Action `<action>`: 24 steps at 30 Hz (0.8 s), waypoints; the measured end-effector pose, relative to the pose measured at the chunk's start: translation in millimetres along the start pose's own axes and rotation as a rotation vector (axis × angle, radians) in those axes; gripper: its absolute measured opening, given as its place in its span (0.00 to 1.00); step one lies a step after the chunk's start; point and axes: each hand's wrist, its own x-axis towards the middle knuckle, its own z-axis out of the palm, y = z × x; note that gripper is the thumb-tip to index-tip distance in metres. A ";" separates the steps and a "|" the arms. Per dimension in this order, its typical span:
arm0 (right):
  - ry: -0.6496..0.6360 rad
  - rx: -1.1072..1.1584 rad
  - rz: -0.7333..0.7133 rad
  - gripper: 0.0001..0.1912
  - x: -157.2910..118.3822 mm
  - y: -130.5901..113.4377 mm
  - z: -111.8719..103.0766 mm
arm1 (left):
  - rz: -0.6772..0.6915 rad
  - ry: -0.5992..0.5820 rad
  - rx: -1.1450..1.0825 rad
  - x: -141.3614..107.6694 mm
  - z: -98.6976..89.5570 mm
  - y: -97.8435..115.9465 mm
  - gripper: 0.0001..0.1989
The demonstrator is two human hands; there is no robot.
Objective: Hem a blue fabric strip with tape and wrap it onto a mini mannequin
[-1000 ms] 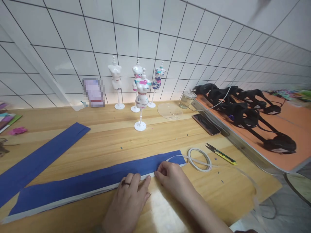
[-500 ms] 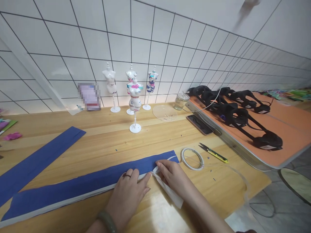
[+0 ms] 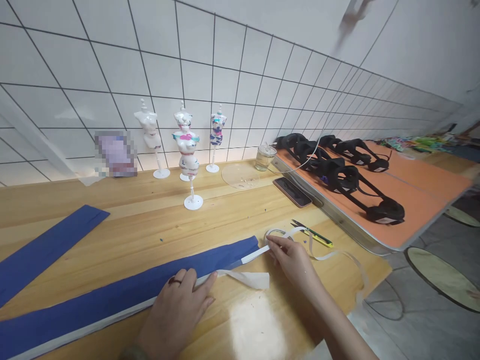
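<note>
A long blue strip [image 3: 123, 282] with a white band along its near edge lies across the wooden table. My left hand [image 3: 178, 305] presses on its near edge, fingers somewhat apart. Closed in a pinch, my right hand [image 3: 290, 255] holds a thin white tape [image 3: 255, 256] that runs onto the right end of the strip. Just below that end a loose white flap [image 3: 249, 280] sticks out to the right. Partly behind my right hand is a tape roll [image 3: 275, 233]. Beyond it sits a yellow-handled cutter [image 3: 320, 239].
Small white dress forms [image 3: 193, 201] stand near the tiled wall. A second blue strip [image 3: 56, 245] lies at the left. Further right are a phone [image 3: 292, 192], a glass jar [image 3: 265, 159] and black devices [image 3: 386, 210] on an orange board [image 3: 416, 185].
My right hand has moved right off the strip, drawing the thin tape out. The white flap now points right instead of toward me. The view has swung to the right.
</note>
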 end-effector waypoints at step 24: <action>0.377 -0.418 0.080 0.24 54.5 72.0 -94.4 | 0.168 0.270 0.167 -2.4 21.5 -11.6 0.19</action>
